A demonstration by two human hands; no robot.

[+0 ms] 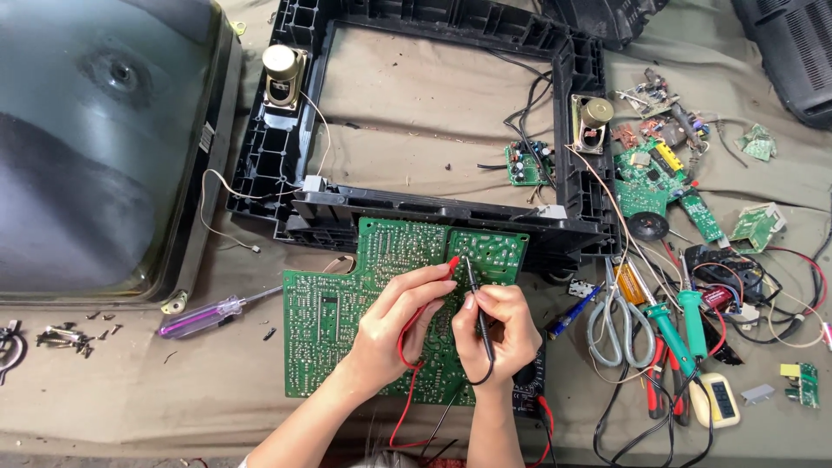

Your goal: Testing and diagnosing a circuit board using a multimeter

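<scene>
A purple-handled screwdriver [212,314] lies left of the black plastic frame [286,186]; grey scissors [620,329] lie to its lower right.

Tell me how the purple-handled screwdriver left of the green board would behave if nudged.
The screwdriver has a rounded, clear purple handle and lies flat on cloth, so it would probably roll a little, then stop as the fabric drags. It looks stiff and light. The smooth handle could be slippery.
</scene>
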